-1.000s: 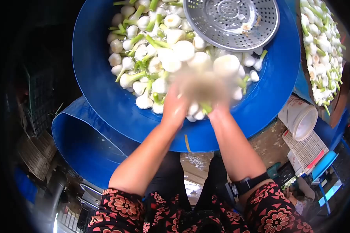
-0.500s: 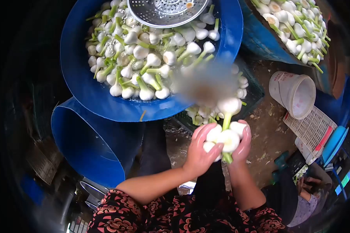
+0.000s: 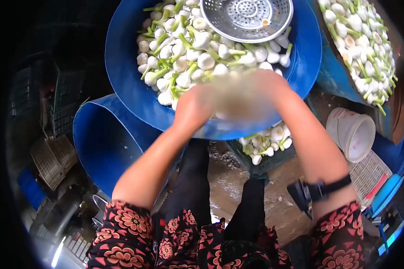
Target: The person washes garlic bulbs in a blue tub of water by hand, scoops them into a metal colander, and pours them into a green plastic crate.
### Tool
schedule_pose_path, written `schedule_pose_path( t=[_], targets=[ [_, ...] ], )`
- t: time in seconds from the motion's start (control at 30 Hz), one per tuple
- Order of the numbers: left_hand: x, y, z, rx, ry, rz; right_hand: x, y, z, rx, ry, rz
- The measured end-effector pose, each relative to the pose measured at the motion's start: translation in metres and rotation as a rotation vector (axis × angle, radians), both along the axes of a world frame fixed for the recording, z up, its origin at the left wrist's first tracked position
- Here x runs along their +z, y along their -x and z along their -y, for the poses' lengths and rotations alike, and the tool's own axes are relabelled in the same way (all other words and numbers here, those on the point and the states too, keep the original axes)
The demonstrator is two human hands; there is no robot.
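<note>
Both my arms reach forward over a wide blue tub (image 3: 121, 85) of water filled with white garlic bulbs (image 3: 179, 56) on short green stems. My left hand (image 3: 194, 104) is at the near side of the bulbs. To its right, my right hand (image 3: 274, 85) reaches in over the same bulbs. A blurred patch covers the fingers of both, so whatever they hold cannot be made out. A perforated metal colander (image 3: 247, 20) rests at the tub's far side, beyond my hands.
Below the tub's near rim stands a dark crate of garlic (image 3: 267, 145). A blue barrel (image 3: 105, 134) lies open at the left. On the right are a heaped container of garlic (image 3: 363, 49), a white bucket (image 3: 352, 134) and a pale plastic basket (image 3: 368, 172).
My hands have moved up from above the crate to over the tub. The several garlic bulbs they held are no longer visible in them. The view has shifted, so the tub appears further right.
</note>
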State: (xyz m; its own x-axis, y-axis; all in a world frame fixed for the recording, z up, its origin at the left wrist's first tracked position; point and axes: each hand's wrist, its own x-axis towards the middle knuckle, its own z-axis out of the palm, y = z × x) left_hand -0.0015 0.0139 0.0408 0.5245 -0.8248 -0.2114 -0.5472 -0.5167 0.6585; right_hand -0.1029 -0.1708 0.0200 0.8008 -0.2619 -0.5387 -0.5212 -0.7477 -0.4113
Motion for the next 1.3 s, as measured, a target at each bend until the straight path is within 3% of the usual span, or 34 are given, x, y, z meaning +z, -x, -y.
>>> schedule_pose_path(
  t=[0.03, 0.1, 0.13, 0.17, 0.2, 0.23, 0.3, 0.33, 0.37, 0.4, 0.43, 0.47, 0.5, 0.53, 0.57, 0.63, 0.67, 0.7, 0.73, 0.77, 0.8, 0.83, 0.87, 0.9, 0.93, 0.97, 1.03, 1.1, 1.13, 1.17, 1.2, 1.23, 1.27, 1.3],
  targets=[
    [-0.020, -0.020, 0.013, -0.163, -0.068, 0.007, -0.033, -0.017, -0.003, 0.167, 0.079, -0.311],
    [-0.101, -0.037, 0.023, -0.456, -0.405, 0.044, -0.140, -0.002, -0.016, 0.067, 0.351, -0.217],
    [-0.164, -0.019, 0.015, -0.401, -0.290, 0.279, -0.153, -0.023, -0.022, 0.065, 0.398, -0.413],
    [-0.201, -0.011, 0.014, -0.373, -0.340, 0.388, -0.154, -0.026, -0.038, 0.059, 0.428, -0.587],
    [-0.139, -0.022, 0.034, -0.712, -0.618, 0.376, -0.150, -0.027, -0.048, 0.275, 0.474, -0.613],
    [-0.282, 0.012, 0.017, -0.238, -0.485, 0.467, -0.142, -0.029, -0.049, 0.476, 0.518, -0.641],
    [-0.205, -0.013, 0.024, -0.866, -0.692, 0.394, -0.131, -0.023, -0.035, 0.430, 0.380, -0.583],
    [-0.207, -0.014, 0.014, -0.855, -0.675, 0.373, -0.120, -0.026, -0.030, 0.357, 0.246, -0.499],
    [-0.214, -0.020, 0.005, -0.578, -0.514, 0.230, -0.098, -0.032, -0.029, 0.372, 0.266, -0.508],
    [-0.214, -0.024, -0.005, -0.305, -0.356, 0.082, -0.066, -0.035, -0.032, 0.198, 0.187, -0.446],
    [-0.188, -0.039, -0.007, -0.287, -0.344, 0.080, -0.042, -0.045, -0.032, 0.025, 0.111, -0.370],
    [-0.141, -0.061, -0.010, -0.260, -0.414, -0.082, -0.026, -0.059, -0.036, 0.038, 0.119, -0.374],
    [-0.099, -0.085, -0.017, -0.232, -0.496, -0.241, -0.014, -0.074, -0.048, -0.409, -0.116, -0.138],
    [-0.073, -0.113, -0.026, -0.214, -0.516, -0.229, -0.011, -0.091, -0.061, -0.849, -0.371, 0.116],
    [-0.050, -0.139, -0.035, -0.108, -0.406, -0.280, -0.013, -0.106, -0.070, -0.842, -0.400, 0.123],
    [-0.028, -0.168, -0.047, 0.002, -0.284, -0.314, -0.022, -0.134, -0.071, -0.556, -0.288, 0.281],
    [-0.022, -0.174, -0.053, 0.085, -0.358, -0.278, -0.033, -0.154, -0.072, -0.232, -0.201, 0.412],
    [-0.020, -0.181, -0.060, 0.171, -0.437, -0.239, -0.031, -0.185, -0.082, -0.348, -0.041, 0.308],
    [-0.026, -0.185, -0.067, 0.333, -0.386, -0.185, -0.071, -0.194, -0.075, -0.234, 0.030, 0.382],
    [-0.053, -0.184, -0.077, 0.449, -0.319, -0.046, -0.091, -0.217, -0.074, -0.460, -0.042, 0.017],
    [-0.079, -0.185, -0.077, 0.430, -0.408, -0.006, -0.147, -0.222, -0.075, -0.097, 0.300, 0.011],
    [-0.097, -0.188, -0.071, 0.406, -0.496, 0.029, -0.144, -0.232, -0.080, -0.105, 0.293, 0.016],
    [-0.102, -0.188, -0.056, 0.404, -0.497, 0.029, -0.129, -0.244, -0.084, -0.190, 0.166, -0.088],
    [-0.104, -0.187, -0.038, 0.397, -0.674, 0.029, -0.121, -0.250, -0.085, -0.269, 0.041, -0.193],
    [-0.103, -0.186, -0.028, 0.390, -0.849, 0.024, -0.144, -0.237, -0.088, -0.208, 0.180, -0.089],
    [-0.112, -0.189, -0.032, 0.398, -0.838, 0.016, -0.149, -0.229, -0.089, -0.200, 0.192, -0.089],
    [-0.142, -0.200, -0.040, 0.433, -0.696, -0.137, -0.136, -0.210, -0.078, -0.446, 0.050, -0.108],
    [-0.162, -0.203, -0.047, 0.508, -0.641, -0.180, -0.120, -0.182, -0.070, -0.899, -0.224, 0.178],
    [-0.166, -0.205, -0.048, 0.633, -0.495, -0.187, -0.073, -0.201, -0.073, -1.187, -0.229, 0.078],
    [-0.169, -0.204, -0.048, 0.750, -0.357, -0.193, -0.079, -0.198, -0.065, -1.186, -0.222, 0.071],
    [-0.163, -0.202, -0.039, 0.922, -0.236, -0.196, -0.086, -0.193, -0.055, -1.253, -0.452, 0.230],
    [-0.160, -0.203, -0.032, 1.209, 0.242, -0.449, -0.095, -0.189, -0.049, -1.314, -0.685, 0.394],
    [-0.171, -0.208, -0.030, 1.259, 0.101, -0.460, -0.094, -0.208, -0.051, -1.361, -0.564, 0.358],
    [-0.177, -0.215, -0.029, 1.308, -0.038, -0.464, -0.101, -0.223, -0.056, -1.280, -0.418, 0.480]
  ],
)
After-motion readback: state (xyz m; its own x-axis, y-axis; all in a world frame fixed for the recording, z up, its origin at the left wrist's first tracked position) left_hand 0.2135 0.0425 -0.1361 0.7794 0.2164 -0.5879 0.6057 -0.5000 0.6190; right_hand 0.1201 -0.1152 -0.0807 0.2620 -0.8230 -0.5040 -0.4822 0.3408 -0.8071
